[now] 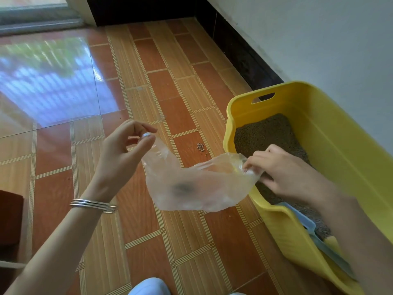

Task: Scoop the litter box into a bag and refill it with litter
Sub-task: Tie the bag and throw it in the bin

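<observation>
Both hands pinch the clear bag's rim: left hand, right hand. Thin film could slip, spilling waste beside the litter box.

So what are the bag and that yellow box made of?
The clear crumpled bag looks like thin plastic film: see-through, wrinkled, limp between both hands. The yellow litter box seems rigid moulded plastic: smooth, slightly glossy walls with a cut-out handle slot.
</observation>
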The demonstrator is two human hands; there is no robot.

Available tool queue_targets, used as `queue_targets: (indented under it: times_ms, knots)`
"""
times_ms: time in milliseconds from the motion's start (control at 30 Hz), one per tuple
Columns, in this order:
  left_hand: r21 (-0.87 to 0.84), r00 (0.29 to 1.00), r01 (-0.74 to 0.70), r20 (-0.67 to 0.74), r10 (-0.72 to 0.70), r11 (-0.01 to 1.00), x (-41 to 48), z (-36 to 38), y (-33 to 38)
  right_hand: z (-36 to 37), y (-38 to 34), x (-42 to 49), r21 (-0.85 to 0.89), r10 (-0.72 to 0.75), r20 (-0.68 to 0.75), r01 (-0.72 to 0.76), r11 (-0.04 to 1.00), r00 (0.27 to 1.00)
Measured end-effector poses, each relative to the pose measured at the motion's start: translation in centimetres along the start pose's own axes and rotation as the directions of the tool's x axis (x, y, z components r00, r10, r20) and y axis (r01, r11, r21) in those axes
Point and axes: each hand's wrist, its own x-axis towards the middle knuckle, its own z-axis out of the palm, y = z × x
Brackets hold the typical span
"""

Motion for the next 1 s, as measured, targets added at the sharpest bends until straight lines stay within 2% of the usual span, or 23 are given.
queue_targets:
  times_ms: [100, 167, 233, 333, 400, 467, 533, 600, 700, 767, 833, 867, 933, 1000]
  knots:
    - [-0.015, 1.000, 0.017, 0.016, -0.017, 1.000, -0.1, -0.1, 0.2, 0.1, 0.0, 0.1, -0.021, -0.087, -0.185, 0.084, 0.996, 0.979]
    - [-0.021, 0.999, 0.015, 0.051, -0.014, 1.000, -0.3, 0.0, 0.4, -0.1, -0.6, 0.3, 0.115, -0.117, -0.313, 0.160, 0.980, 0.943]
    - [-0.027, 0.995, 0.009, 0.100, -0.006, 1.000, -0.4, 0.4, 0.7, -0.4, -1.7, 0.4, 0.336, -0.065, -0.398, 0.211, 0.918, 0.915]
    - [-0.014, 0.988, -0.012, 0.156, 0.014, 1.000, -0.6, 1.0, 1.2, -0.4, -3.1, 0.4, 0.603, 0.046, -0.411, 0.234, 0.763, 0.911]
    - [-0.057, 0.985, -0.015, 0.169, 0.024, 0.998, -0.8, 1.1, 1.5, -0.4, -3.9, 0.3, 0.767, 0.150, -0.430, 0.273, 0.581, 0.890]
    - [-0.125, 0.986, -0.015, 0.162, 0.035, 0.992, -0.9, 1.2, 1.8, -0.5, -4.3, 0.5, 0.841, 0.230, -0.456, 0.332, 0.427, 0.860]
    - [-0.156, 0.987, -0.015, 0.154, 0.039, 0.988, -1.0, 1.2, 1.8, -0.4, -4.2, 0.8, 0.852, 0.274, -0.425, 0.278, 0.445, 0.863]
    - [-0.173, 0.988, -0.008, 0.152, 0.034, 0.985, -1.2, 1.3, 1.7, -0.1, -3.7, 1.1, 0.820, 0.325, -0.352, 0.122, 0.560, 0.878]
    - [-0.228, 0.991, 0.005, 0.134, 0.026, 0.974, -1.4, 1.2, 1.8, -0.2, -2.6, 0.9, 0.549, 0.302, -0.389, -0.045, 0.835, 0.870]
    - [-0.241, 0.992, 0.005, 0.121, 0.025, 0.970, -1.4, 1.1, 2.0, -0.7, -1.9, 0.6, 0.411, 0.264, -0.381, -0.093, 0.907, 0.886]
    - [-0.250, 0.992, 0.011, 0.121, 0.020, 0.968, -1.4, 1.1, 2.2, -1.2, -1.7, 0.5, 0.429, 0.251, -0.359, -0.081, 0.900, 0.899]
    - [-0.257, 0.992, 0.013, 0.123, 0.019, 0.966, -1.5, 1.2, 2.4, -1.4, -1.8, 0.5, 0.494, 0.256, -0.349, -0.055, 0.868, 0.902]
    - [-0.268, 0.991, 0.004, 0.133, 0.032, 0.963, -1.5, 1.5, 2.8, -1.5, -2.2, 0.7, 0.657, 0.270, -0.327, 0.012, 0.753, 0.906]
    - [-0.269, 0.986, -0.015, 0.154, 0.059, 0.963, -1.7, 1.8, 3.2, -1.2, -2.7, 0.8, 0.746, 0.276, -0.317, 0.059, 0.663, 0.908]
